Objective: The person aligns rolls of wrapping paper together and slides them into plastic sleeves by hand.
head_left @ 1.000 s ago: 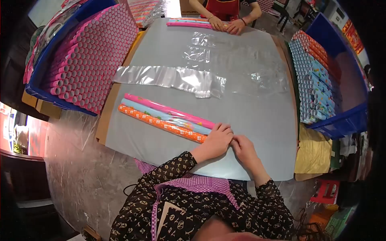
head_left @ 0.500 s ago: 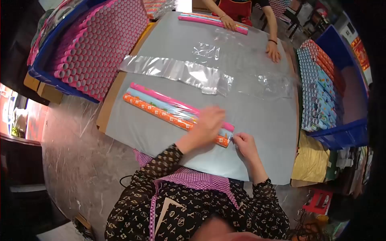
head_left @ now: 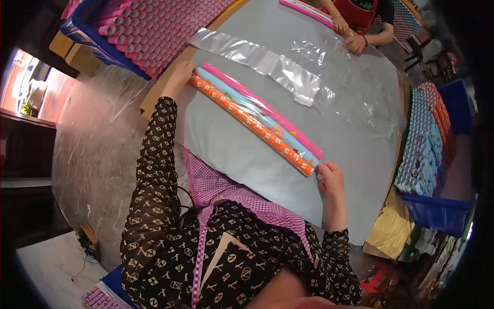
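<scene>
Three rolls of wrapping paper lie side by side, slanting across the table: one pink (head_left: pixel 257 105), one light blue (head_left: pixel 247 110), one orange with white marks (head_left: pixel 242 114). Glossy clear film covers them as a plastic sleeve (head_left: pixel 275 117). My left hand (head_left: pixel 183 73) is at their upper left end, fingers bent in; what they pinch is hidden. At the lower right end my right hand (head_left: pixel 331 177) is closed, thumb and fingers pressed together on the sleeve's end.
Flat clear plastic bags (head_left: pixel 278 67) lie beyond the rolls on the grey-covered table (head_left: pixel 355 206). Blue bins of pink rolls (head_left: pixel 154 36) and blue-patterned rolls (head_left: pixel 419 147) flank it. Across the table, a co-worker's hands (head_left: pixel 347 33) are near another bundle (head_left: pixel 309 13).
My left hand has gone from lying over the rolls' right part to their far left end. My right hand stays at the right end. The view has shifted, and the co-worker's hands have come together.
</scene>
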The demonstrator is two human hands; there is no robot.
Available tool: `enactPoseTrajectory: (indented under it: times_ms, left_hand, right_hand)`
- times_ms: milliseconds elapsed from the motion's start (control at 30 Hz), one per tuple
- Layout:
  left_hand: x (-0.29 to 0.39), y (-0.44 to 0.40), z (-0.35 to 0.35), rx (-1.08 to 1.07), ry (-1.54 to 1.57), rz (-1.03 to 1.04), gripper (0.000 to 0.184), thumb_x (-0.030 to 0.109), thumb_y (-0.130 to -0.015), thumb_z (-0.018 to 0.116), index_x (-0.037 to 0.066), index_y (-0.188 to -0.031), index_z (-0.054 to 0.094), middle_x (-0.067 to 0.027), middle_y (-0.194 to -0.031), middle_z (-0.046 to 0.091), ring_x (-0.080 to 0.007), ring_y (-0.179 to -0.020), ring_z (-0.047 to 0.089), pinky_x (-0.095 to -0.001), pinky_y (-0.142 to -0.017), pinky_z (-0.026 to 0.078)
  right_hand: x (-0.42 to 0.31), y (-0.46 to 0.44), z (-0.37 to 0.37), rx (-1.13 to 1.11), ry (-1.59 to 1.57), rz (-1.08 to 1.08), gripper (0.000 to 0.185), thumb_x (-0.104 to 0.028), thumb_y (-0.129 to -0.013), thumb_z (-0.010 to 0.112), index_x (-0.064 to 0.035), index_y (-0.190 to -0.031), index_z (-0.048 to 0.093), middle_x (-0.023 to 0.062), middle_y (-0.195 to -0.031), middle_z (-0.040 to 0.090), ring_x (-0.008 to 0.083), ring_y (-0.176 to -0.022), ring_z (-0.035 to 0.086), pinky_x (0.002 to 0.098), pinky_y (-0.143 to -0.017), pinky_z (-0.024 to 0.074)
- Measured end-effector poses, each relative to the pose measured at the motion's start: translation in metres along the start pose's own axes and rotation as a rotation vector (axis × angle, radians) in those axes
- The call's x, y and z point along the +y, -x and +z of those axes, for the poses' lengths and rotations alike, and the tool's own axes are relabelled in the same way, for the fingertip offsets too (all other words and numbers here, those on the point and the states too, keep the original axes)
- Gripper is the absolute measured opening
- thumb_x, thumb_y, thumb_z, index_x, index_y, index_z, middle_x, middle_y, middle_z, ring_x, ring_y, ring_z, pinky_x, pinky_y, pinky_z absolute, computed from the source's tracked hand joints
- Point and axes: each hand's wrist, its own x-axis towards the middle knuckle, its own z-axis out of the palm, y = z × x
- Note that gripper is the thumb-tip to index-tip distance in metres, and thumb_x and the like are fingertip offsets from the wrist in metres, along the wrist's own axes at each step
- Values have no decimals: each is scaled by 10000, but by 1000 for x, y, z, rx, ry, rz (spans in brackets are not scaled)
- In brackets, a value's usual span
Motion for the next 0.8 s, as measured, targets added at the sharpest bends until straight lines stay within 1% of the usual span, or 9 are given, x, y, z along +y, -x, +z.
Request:
enactPoseTrajectory:
  times_ms: [33,133,300,367,467,533,633,733,800]
  left_hand:
    - [15,10,5,-95,268,-110,409,335,-940,430,-18,-999,629,-80,-914,622,-177,-831,550,-359,-756,439]
    - [14,-1,16,-100,177,-179,406,358,-942,461,-9,-971,634,-71,-888,612,-177,-814,541,-350,-722,427]
    - [-6,-11,18,-130,313,-278,406,382,-919,510,8,-980,657,-79,-868,628,-183,-794,568,-320,-718,436]
    - [-29,-22,20,-208,527,-277,392,376,-904,530,17,-1000,654,-92,-897,625,-187,-817,570,-320,-725,439]
    - [25,-5,2,-162,485,-441,375,359,-907,519,25,-1019,651,-92,-897,622,-177,-839,569,-338,-742,442]
    - [34,-18,-3,-200,553,-409,368,354,-932,507,34,-1037,655,-86,-890,633,-183,-803,596,-340,-724,467]
    - [49,-41,-18,-162,770,-164,370,332,-1005,446,35,-1090,650,-77,-909,668,-203,-731,656,-313,-661,518]
    - [101,-53,-31,-152,754,-54,364,315,-1020,425,36,-1108,640,-86,-923,675,-198,-782,670,-322,-682,524]
    - [102,-83,-32,-171,789,-71,384,332,-1012,439,13,-1122,622,-100,-944,677,-201,-818,677,-332,-707,526]
  right_hand:
    - [3,-3,1,-5,-13,-12,129,-163,-878,606,-65,-795,600,-38,-561,478,49,-376,352,225,-330,250]
    - [-1,2,6,-30,-29,-19,121,-164,-879,607,-75,-799,589,-43,-557,467,42,-391,360,218,-339,256]
    - [5,7,-2,19,-113,-41,143,-184,-879,623,-59,-808,621,-49,-576,495,33,-411,406,201,-345,276]
    - [-9,16,1,16,-41,-85,128,-181,-886,613,-67,-827,613,-50,-609,503,29,-444,421,204,-361,289]
    - [-23,18,1,27,-38,-139,94,-167,-879,608,-85,-837,587,-53,-615,475,35,-437,380,203,-376,274]
    - [-40,19,0,5,-87,-144,99,-170,-877,609,-85,-834,584,-53,-609,468,38,-434,378,205,-375,272]
    - [-69,9,-2,-42,-109,-175,106,-171,-875,610,-86,-825,572,-51,-598,455,43,-429,374,212,-372,270]
    - [-103,-32,-10,-65,-95,-241,95,-142,-878,592,-94,-812,544,-55,-573,412,44,-418,338,230,-368,260]
    - [-132,-73,-19,-79,-147,-292,72,-127,-878,583,-100,-825,543,-61,-566,390,47,-411,317,235,-369,252]
